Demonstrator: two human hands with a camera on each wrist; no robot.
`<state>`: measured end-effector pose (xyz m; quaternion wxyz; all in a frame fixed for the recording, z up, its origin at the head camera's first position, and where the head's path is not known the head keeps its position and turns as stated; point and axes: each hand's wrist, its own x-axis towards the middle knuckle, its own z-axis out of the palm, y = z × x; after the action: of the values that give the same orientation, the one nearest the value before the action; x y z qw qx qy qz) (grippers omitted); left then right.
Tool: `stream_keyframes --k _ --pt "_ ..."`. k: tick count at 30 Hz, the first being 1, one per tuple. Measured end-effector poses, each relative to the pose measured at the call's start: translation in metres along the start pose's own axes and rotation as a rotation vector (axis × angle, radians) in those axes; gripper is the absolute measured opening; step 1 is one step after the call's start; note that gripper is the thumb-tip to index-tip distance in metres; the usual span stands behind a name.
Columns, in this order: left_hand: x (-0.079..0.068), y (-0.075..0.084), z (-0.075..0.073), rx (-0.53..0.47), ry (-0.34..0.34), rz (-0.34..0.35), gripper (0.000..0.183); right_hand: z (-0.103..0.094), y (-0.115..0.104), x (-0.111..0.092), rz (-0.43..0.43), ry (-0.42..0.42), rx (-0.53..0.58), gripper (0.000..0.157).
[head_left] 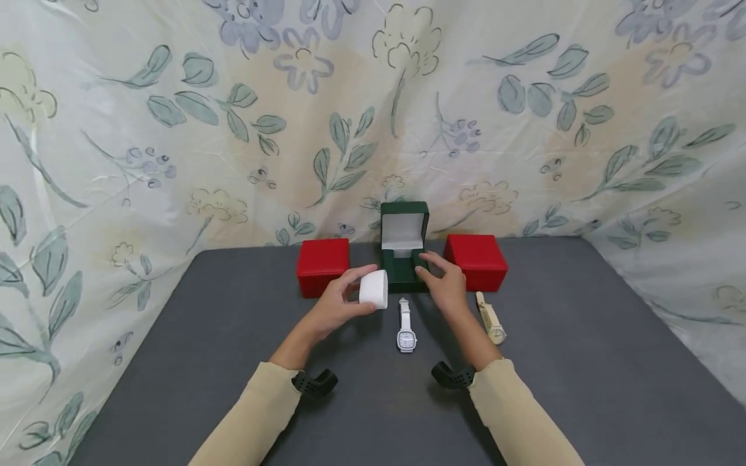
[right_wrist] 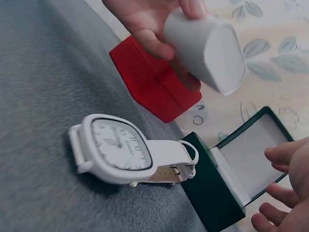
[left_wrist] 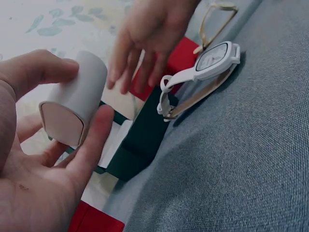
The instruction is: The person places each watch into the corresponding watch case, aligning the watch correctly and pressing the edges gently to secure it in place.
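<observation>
My left hand (head_left: 335,307) pinches a white watch pillow (head_left: 373,290) between thumb and fingers, held up just in front of the green watch box (head_left: 402,287). The pillow's flat, pale end shows in the left wrist view. The box stands with its lid raised, showing a white lining. At its right edge is my right hand (head_left: 447,285), thumb and forefinger apart and nothing between them; its fingers hang loosely in the left wrist view. A white watch (head_left: 406,340) with a squarish dial lies in front of the box, strap toward it and buckled in a loop.
Red boxes, both closed, flank the green box: one on the left (head_left: 323,265), one on the right (head_left: 476,262). A cream-gold watch (head_left: 491,320) lies beside my right forearm. Behind the dark grey table (head_left: 233,323) hangs a floral cloth (head_left: 338,97).
</observation>
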<state>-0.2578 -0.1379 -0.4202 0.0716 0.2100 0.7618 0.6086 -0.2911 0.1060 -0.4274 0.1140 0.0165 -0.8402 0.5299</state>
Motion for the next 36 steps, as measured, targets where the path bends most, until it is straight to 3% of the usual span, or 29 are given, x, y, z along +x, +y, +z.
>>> stream_keyframes --k 3,7,16,21,29,36 --pt "0.001 0.0 0.0 0.018 0.005 -0.008 0.074 -0.005 -0.003 -0.009 -0.058 -0.001 -0.001 0.036" --pt "0.0 0.002 0.002 0.024 0.009 -0.015 0.073 -0.012 -0.004 -0.022 -0.107 -0.06 -0.082 0.042" --pt "0.0 0.004 0.007 0.018 -0.016 -0.016 0.071 -0.022 0.004 -0.039 -0.196 -0.442 -0.359 0.074" --pt "0.0 0.001 0.006 0.023 -0.011 -0.025 0.071 -0.017 0.002 -0.04 -0.201 -0.577 -0.508 0.097" --pt "0.0 -0.003 0.009 0.048 -0.025 -0.034 0.07 -0.01 0.005 -0.044 -0.234 -0.6 -0.643 0.106" --pt "-0.001 -0.004 0.009 0.065 -0.041 -0.045 0.07 -0.009 0.007 -0.043 -0.238 -0.617 -0.657 0.098"
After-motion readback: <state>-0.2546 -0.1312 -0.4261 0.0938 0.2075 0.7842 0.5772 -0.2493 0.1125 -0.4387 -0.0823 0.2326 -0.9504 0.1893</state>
